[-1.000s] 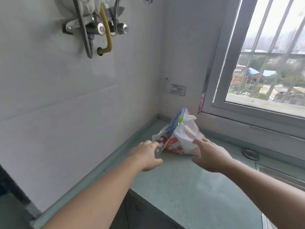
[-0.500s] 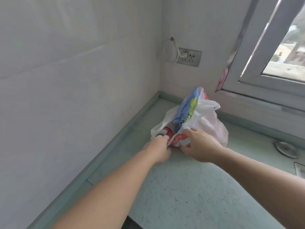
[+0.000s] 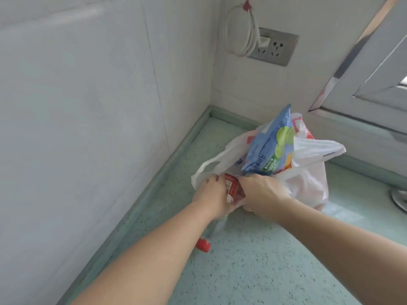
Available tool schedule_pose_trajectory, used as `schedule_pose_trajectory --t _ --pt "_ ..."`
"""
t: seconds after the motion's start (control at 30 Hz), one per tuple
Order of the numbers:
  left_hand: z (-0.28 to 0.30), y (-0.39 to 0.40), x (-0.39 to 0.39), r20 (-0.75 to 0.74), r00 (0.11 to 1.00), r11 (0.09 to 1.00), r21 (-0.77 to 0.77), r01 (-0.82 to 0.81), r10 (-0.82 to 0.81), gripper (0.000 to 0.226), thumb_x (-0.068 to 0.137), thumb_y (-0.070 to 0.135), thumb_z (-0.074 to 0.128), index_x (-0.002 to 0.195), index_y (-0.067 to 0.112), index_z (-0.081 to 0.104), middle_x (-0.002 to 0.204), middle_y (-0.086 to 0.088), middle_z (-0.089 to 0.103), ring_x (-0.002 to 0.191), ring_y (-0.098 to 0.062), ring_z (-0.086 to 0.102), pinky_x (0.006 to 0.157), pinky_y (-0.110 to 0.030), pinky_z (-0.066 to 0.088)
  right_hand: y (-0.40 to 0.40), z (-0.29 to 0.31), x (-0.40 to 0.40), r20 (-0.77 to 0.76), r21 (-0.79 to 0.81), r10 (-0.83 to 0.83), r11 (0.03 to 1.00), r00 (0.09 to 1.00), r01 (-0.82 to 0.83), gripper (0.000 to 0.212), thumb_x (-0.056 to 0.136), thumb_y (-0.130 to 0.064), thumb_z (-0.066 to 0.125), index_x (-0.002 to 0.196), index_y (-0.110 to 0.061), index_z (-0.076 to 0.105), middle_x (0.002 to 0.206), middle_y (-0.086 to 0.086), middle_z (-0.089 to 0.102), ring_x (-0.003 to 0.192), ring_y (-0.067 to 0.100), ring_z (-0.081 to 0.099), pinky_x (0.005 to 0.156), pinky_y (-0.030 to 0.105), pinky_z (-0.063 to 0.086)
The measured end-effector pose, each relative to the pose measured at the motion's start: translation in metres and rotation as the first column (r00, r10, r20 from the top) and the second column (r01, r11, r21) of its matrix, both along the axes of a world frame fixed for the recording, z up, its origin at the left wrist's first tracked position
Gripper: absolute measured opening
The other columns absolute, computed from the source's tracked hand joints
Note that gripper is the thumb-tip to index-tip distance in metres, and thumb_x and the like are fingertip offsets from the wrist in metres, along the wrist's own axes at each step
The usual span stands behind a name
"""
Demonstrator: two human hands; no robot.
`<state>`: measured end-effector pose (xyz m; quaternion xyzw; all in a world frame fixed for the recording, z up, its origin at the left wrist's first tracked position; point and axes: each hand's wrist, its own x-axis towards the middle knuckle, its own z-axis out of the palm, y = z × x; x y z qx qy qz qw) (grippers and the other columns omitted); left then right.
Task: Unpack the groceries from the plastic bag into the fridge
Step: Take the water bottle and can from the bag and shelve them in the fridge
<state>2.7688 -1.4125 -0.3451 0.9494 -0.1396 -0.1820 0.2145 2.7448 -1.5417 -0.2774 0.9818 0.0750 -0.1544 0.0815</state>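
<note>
A white plastic bag [image 3: 308,183] with red print stands on the green speckled counter [image 3: 253,271] near the wall corner. A blue snack packet [image 3: 271,146] sticks up out of its mouth. A clear bottle [image 3: 233,188] with a red label lies at the bag's opening, and its red cap [image 3: 203,245] points toward me below my left forearm. My left hand [image 3: 211,194] is wrapped around the bottle's body. My right hand [image 3: 262,194] is closed on the bag's rim right beside the bottle. The rest of the bag's contents are hidden.
Tiled walls close in on the left and behind the bag. A wall socket [image 3: 275,47] with a coiled white cable [image 3: 240,29] hangs above. A window frame [image 3: 363,84] is at the right, and a round metal fitting [image 3: 399,199] sits on the counter's right edge.
The view has closed in on the bag. Both hands moved forward to its mouth. My left hand took hold of the bottle, whose red cap now shows outside the bag.
</note>
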Motion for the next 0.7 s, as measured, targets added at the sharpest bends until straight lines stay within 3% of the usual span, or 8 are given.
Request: schedule_pose_trajectory --t 0.13,0.27,0.4,0.5,0.6,0.7 --pt "-0.004 -0.004 0.007 -0.143 0.990 0.998 0.060 0.022 -0.013 0.118 0.071 0.045 0.078 0.154 0.020 -0.003 0.142 -0.012 0.038 0.121 -0.033 0.051 0.092 -0.045 0.051 -0.029 -0.005 0.008 -0.019 0.008 -0.147 0.989 0.989 0.148 0.029 0.086 -0.009 0.052 0.114 -0.018 0.053 0.104 0.002 0.067 0.093 0.026 0.066 0.060 0.030 0.042" --pt "-0.008 -0.003 0.011 -0.197 0.980 1.000 0.020 0.015 -0.010 0.122 0.070 0.036 0.080 0.153 0.026 -0.008 0.140 -0.011 0.042 0.120 -0.030 0.052 0.092 -0.044 0.051 -0.041 -0.014 0.018 0.026 0.090 -0.255 0.964 0.967 0.251 0.019 0.092 -0.013 0.046 0.110 -0.018 0.052 0.087 0.001 0.060 0.077 0.027 0.058 0.058 0.031 0.044" --pt "-0.005 0.000 0.021 -0.222 0.975 0.997 -0.073 -0.025 0.008 0.117 0.067 0.035 0.082 0.154 0.022 0.004 0.137 -0.009 0.047 0.120 -0.028 0.052 0.095 -0.042 0.051 -0.042 -0.022 0.029 0.050 0.152 -0.282 0.950 0.958 0.272 0.022 0.091 -0.017 0.049 0.112 -0.017 0.050 0.081 -0.002 0.050 0.072 0.025 0.053 0.056 0.031 0.045" --pt "0.005 0.002 0.029 -0.308 0.948 0.966 -0.211 -0.149 0.079 0.108 0.064 0.032 0.081 0.150 0.023 0.017 0.133 -0.003 0.050 0.114 -0.025 0.056 0.093 -0.039 0.052 -0.041 -0.027 0.033 0.016 0.184 -0.311 0.935 0.950 0.303 0.029 0.089 -0.018 0.054 0.118 -0.017 0.049 0.092 0.001 0.057 0.084 0.027 0.062 0.063 0.035 0.053" --pt "0.021 0.004 0.034 -0.486 0.865 0.899 -0.316 -0.304 0.122 0.104 0.069 0.032 0.078 0.150 0.039 0.014 0.141 -0.005 0.042 0.113 -0.028 0.055 0.081 -0.039 0.057 -0.041 -0.031 0.036 0.003 0.185 -0.329 0.928 0.944 0.323 0.034 0.089 -0.019 0.055 0.122 -0.020 0.046 0.113 0.003 0.063 0.100 0.028 0.063 0.067 0.035 0.052" --pt "0.036 0.005 0.037 -0.702 0.708 0.786 -0.392 -0.477 0.080 0.065 0.081 0.032 0.071 0.136 0.038 0.037 0.133 -0.007 0.050 0.109 -0.030 0.060 0.072 -0.042 0.060 -0.043 -0.034 0.033 0.016 0.229 -0.322 0.923 0.947 0.310 0.040 0.087 -0.034 0.058 0.124 -0.026 0.044 0.116 -0.001 0.061 0.103 0.027 0.061 0.067 0.034 0.051"
